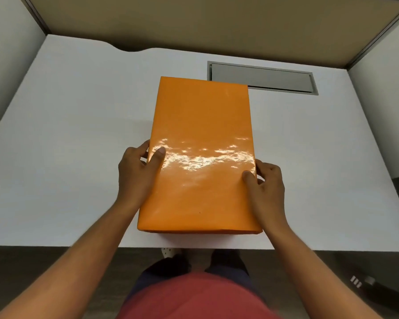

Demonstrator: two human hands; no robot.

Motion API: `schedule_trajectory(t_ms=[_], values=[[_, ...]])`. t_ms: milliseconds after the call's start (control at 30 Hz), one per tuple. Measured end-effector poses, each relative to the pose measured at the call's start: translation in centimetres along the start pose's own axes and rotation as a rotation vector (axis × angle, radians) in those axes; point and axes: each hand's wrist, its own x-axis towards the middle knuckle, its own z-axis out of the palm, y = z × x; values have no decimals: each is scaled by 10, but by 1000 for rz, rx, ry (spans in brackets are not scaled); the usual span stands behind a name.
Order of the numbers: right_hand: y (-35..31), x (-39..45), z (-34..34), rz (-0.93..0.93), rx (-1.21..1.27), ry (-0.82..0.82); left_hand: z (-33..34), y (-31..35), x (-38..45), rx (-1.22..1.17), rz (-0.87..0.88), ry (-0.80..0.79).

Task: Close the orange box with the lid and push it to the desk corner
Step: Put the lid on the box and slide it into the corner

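Both arms reach forward from the body, bare and a little bent; the left hand (137, 168) grips the left side of the orange box (200, 157), with its thumb flat on the shiny top and its fingers curled down the side; the right hand (266, 183) grips the right side the same way, thumb on top near the edge, fingers wrapped round the side. So both hands are closed on the box, one on each side, and the box sits between them.

The lid (203, 125) is on the box and covers the whole top; it looks flat and shut, so nothing inside can be seen; light shines off it between the two thumbs.

The box rests on the white surface (67, 134), with its near end close to the front edge, just ahead of the person's body; its far end stretches away past the hands and touches the corner of a grey slot (274, 79) set in the surface, beyond the right hand.
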Motion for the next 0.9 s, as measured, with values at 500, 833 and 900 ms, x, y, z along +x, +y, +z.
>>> schedule_trajectory(t_ms=[500,833,900], values=[[16,-12,10,70,-28,86,6,-23,1,-37,-13,-105],[-23,128,15,-124,-45,18,9,23,123,-202,13,-187],[-36,163,20,-148,-55,-38,16,39,151,-232,24,-211]])
